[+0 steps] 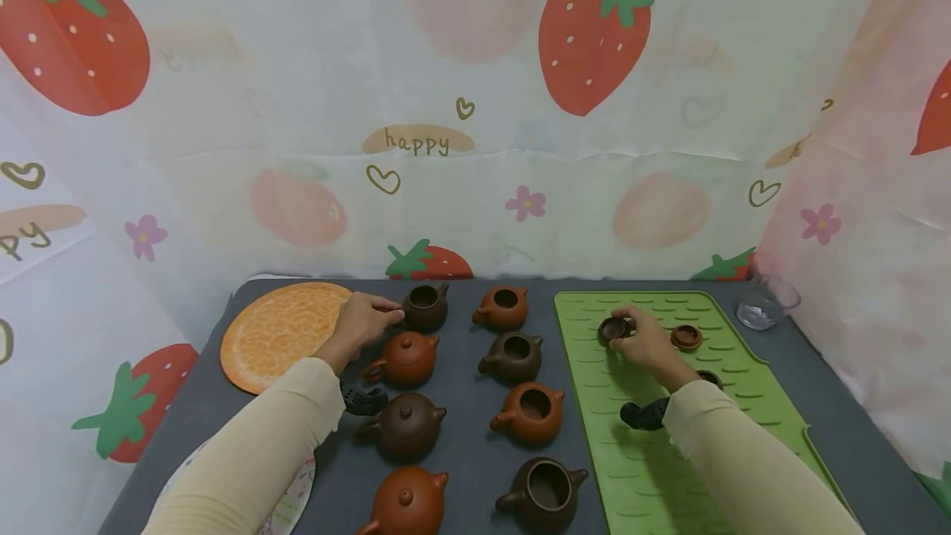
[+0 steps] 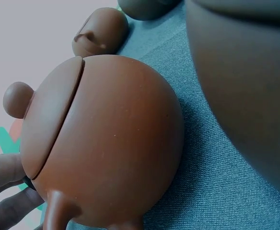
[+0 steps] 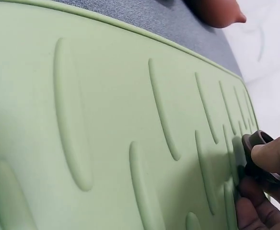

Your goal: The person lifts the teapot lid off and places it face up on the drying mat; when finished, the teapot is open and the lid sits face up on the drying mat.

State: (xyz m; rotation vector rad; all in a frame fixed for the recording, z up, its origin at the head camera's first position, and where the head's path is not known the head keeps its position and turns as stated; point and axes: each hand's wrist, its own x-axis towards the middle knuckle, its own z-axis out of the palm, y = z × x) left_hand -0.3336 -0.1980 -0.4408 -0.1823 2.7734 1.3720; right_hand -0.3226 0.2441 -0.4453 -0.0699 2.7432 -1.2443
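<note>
At the back of the table, my left hand (image 1: 362,324) pinches the handle side of a lidless dark brown teapot (image 1: 426,320). In the left wrist view, a lidded reddish-brown teapot (image 2: 116,139) hides most of that hand. Over the green mat (image 1: 594,403), my right hand (image 1: 645,345) pinches a small dark teapot lid (image 1: 613,332) between thumb and fingers. The lid (image 3: 261,137) shows its hollow underside rim in the right wrist view, close to the mat. Nearby on the mat lie an upturned reddish lid (image 1: 687,338) and a dark lid (image 1: 710,378), partly behind my right forearm.
Lidded teapots, including a dark one (image 1: 408,428), stand in the left column. Lidless pots, including an orange one (image 1: 530,414), form the middle column. A round orange mat (image 1: 282,333) lies back left, a patterned plate (image 1: 293,502) front left, a clear glass bowl (image 1: 765,304) back right.
</note>
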